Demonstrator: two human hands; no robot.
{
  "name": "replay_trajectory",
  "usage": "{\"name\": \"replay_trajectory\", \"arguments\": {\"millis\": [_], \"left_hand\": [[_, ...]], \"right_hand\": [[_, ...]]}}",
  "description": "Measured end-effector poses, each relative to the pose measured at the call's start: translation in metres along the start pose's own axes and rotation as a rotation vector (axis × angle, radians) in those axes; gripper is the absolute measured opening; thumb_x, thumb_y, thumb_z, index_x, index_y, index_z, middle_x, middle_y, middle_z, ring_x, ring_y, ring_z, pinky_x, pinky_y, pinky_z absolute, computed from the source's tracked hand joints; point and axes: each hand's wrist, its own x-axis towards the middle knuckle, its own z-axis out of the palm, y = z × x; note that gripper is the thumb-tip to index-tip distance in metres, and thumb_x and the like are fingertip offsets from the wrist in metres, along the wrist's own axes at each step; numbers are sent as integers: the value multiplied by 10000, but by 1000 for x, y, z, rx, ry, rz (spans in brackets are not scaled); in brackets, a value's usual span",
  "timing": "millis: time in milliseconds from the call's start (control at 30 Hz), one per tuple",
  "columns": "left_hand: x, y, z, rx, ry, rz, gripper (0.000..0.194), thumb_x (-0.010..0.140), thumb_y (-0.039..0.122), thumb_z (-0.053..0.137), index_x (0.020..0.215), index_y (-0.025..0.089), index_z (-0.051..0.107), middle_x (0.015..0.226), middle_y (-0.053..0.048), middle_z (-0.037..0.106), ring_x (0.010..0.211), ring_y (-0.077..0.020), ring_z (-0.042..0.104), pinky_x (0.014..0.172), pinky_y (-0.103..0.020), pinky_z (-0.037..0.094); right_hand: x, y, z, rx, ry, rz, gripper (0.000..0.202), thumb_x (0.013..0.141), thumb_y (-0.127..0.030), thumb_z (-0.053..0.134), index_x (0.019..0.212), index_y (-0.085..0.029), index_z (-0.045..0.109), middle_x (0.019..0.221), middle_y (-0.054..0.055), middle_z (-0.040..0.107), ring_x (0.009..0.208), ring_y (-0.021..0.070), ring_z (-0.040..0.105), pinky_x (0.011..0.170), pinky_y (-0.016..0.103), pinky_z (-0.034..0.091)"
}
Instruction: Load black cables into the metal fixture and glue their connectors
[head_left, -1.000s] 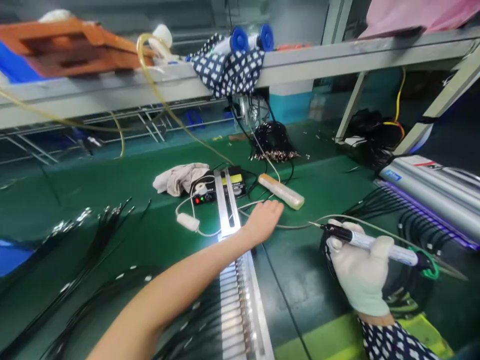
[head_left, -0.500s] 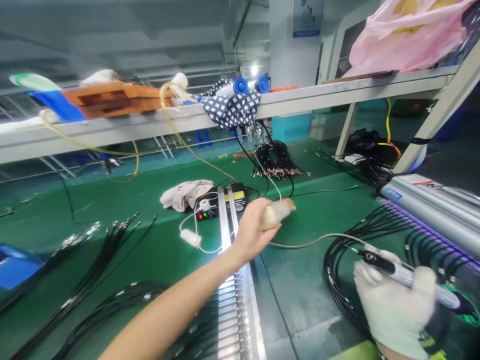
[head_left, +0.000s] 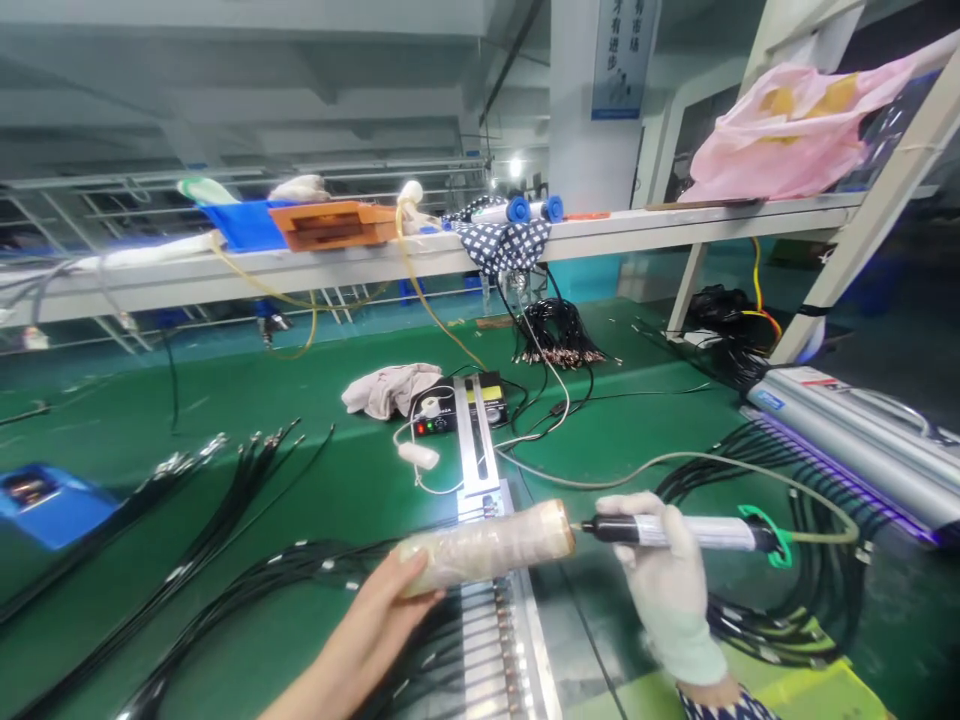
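My bare left hand [head_left: 401, 590] is wrapped round the near end of a pale, plastic-covered cylinder [head_left: 487, 545], which lies tilted across the lit metal strip fixture [head_left: 487, 650]. In my gloved right hand [head_left: 667, 580] is a black and white pen-like tool [head_left: 694, 532] with a green ring at its rear and a cable. Its thin tip points left and is close to the brownish end of the cylinder; whether they touch is not clear. Thin black cables run from the fixture to the left.
A black control box [head_left: 442, 415] and a crumpled cloth [head_left: 390, 388] sit behind the fixture. Black cable bundles lie at both sides. At the right is a silver device [head_left: 855, 440] with purple light. A shelf [head_left: 622, 232] spans the back.
My left hand has come nearer with the cylinder, now seen at full length. My right hand has moved left and raised the tool level, its tip beside the cylinder. The view has shifted.
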Motion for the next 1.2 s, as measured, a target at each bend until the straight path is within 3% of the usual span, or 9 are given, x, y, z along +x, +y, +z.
{"name": "replay_trajectory", "arguments": {"millis": [133, 300, 467, 533, 700, 800, 967, 1067, 1200], "left_hand": [[-11, -1, -3, 12, -40, -15, 388, 691, 273, 850, 1021, 155, 685, 1048, -76, 705, 861, -177, 654, 690, -258, 543], [-16, -1, -10, 31, -77, -25, 424, 685, 315, 854, 1036, 188, 653, 1071, -59, 686, 868, -165, 631, 695, -257, 519], [-16, 2, -22, 79, -84, -30, 426, 700, 351, 844, 1050, 210, 647, 1071, -39, 668, 854, -149, 603, 699, -252, 499], [-18, 4, -28, 110, -123, -33, 420, 721, 355, 832, 1069, 203, 654, 1056, -45, 666, 846, -147, 599, 697, -246, 490], [-23, 5, -38, 89, -206, -82, 419, 724, 351, 836, 1072, 187, 671, 1018, -50, 663, 798, -137, 587, 643, -233, 473], [-27, 1, -38, 27, -173, -86, 396, 722, 337, 840, 1054, 195, 681, 1024, -47, 672, 815, -141, 599, 649, -234, 480], [-31, -12, -35, -95, -74, -123, 399, 678, 297, 873, 1023, 186, 706, 1077, -63, 698, 852, -155, 635, 717, -256, 516], [-33, -15, -36, -122, -32, -135, 415, 655, 287, 888, 1015, 174, 717, 1048, -67, 715, 860, -165, 654, 738, -262, 528], [-33, -19, -31, -155, -65, -150, 398, 677, 265, 873, 1031, 179, 713, 1068, -73, 715, 851, -167, 659, 737, -271, 529]], "right_hand": [[-8, 4, 14, -194, -189, 23, 351, 879, -567, 619, 886, -219, 664, 1127, 65, 632, 718, 141, 531, 506, 198, 395], [2, 7, 14, -431, -383, 150, 465, 916, -634, 524, 1266, -329, 546, 1220, 25, 563, 690, 119, 492, 564, 225, 403], [19, 19, 14, -428, -544, 376, 600, 902, -703, 496, 1289, -250, 568, 858, 21, 610, 509, 73, 388, 438, 189, 249], [24, 18, 15, -421, -585, 395, 612, 904, -693, 500, 1283, -221, 594, 829, 27, 620, 503, 73, 383, 443, 190, 270], [23, 1, 21, -369, -693, 397, 580, 925, -634, 521, 1361, -255, 569, 1329, 92, 565, 799, 167, 588, 545, 226, 421], [12, 0, 29, -359, -742, 390, 639, 913, -643, 546, 1416, -252, 508, 1328, 87, 572, 1001, 242, 605, 724, 302, 504], [1, 14, 37, -319, -704, 341, 752, 842, -724, 585, 1446, -292, 464, 1370, 89, 547, 1156, 300, 560, 981, 443, 442], [8, 16, 33, -314, -590, 245, 833, 790, -846, 503, 1421, -303, 489, 1438, 89, 495, 1087, 289, 591, 915, 424, 479], [14, 19, 32, -312, -482, 273, 700, 887, -784, 412, 1341, -274, 567, 1429, 71, 512, 1115, 277, 583, 937, 407, 480]]}}
